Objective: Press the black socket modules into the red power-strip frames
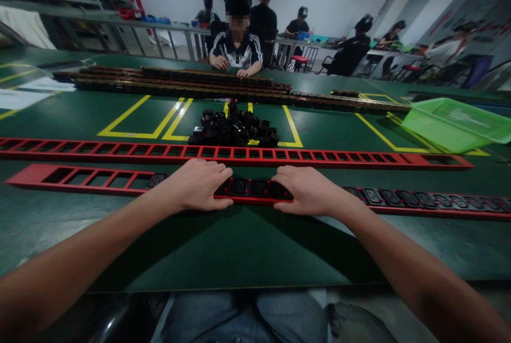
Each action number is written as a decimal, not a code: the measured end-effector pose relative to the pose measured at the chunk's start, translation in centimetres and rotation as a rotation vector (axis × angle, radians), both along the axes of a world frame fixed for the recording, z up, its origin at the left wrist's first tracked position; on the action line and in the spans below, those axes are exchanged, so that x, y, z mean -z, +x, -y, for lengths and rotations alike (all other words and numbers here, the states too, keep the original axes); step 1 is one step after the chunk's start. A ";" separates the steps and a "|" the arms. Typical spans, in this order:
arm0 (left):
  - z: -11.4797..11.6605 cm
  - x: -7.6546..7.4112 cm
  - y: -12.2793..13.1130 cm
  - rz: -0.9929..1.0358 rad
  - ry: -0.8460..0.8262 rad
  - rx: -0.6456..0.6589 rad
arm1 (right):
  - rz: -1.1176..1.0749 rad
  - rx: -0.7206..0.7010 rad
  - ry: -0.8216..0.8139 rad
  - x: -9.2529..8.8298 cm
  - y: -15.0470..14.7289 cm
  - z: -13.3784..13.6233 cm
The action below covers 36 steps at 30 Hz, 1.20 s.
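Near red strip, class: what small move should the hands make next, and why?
Probably lift the left hand from the near red strip and fetch one of the loose black pieces: open slots show toward the strip's left end, while seated black pieces lie between this hand and the right hand.

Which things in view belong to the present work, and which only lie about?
Job:
near red frame, held by left hand and right hand
black inserts in it
probably black pile, far red frame

Apparently lying about:
green basket
white sheets
dark strips
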<state>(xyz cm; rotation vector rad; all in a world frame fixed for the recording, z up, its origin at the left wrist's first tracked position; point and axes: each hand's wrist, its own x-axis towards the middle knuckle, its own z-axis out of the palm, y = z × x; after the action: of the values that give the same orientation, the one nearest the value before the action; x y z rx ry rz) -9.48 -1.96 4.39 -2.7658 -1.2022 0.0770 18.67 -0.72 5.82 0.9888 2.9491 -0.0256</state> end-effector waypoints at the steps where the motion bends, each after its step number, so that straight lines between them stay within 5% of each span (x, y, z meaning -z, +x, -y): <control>1: 0.0 0.1 0.1 0.010 0.004 0.004 | -0.013 -0.011 0.020 0.3 -0.3 0.0; 8: 0.2 1.4 1.7 0.072 0.003 0.008 | -0.100 -0.064 0.063 1.9 -0.4 -0.1; 17: -0.1 1.4 1.3 0.141 -0.083 -0.019 | -0.234 -0.144 -0.123 1.5 0.1 0.0; 26: 0.0 1.6 1.3 0.124 -0.070 0.003 | -0.177 -0.194 -0.054 1.6 0.0 0.1; 36: 0.2 1.3 0.9 0.151 -0.075 0.144 | -0.188 -0.187 -0.074 1.6 -0.1 0.1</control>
<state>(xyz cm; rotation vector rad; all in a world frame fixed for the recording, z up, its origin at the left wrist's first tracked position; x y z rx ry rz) -8.54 -2.12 3.07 -2.9609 -1.0468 -0.1048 18.56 -0.77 4.23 0.7367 3.1706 -0.2334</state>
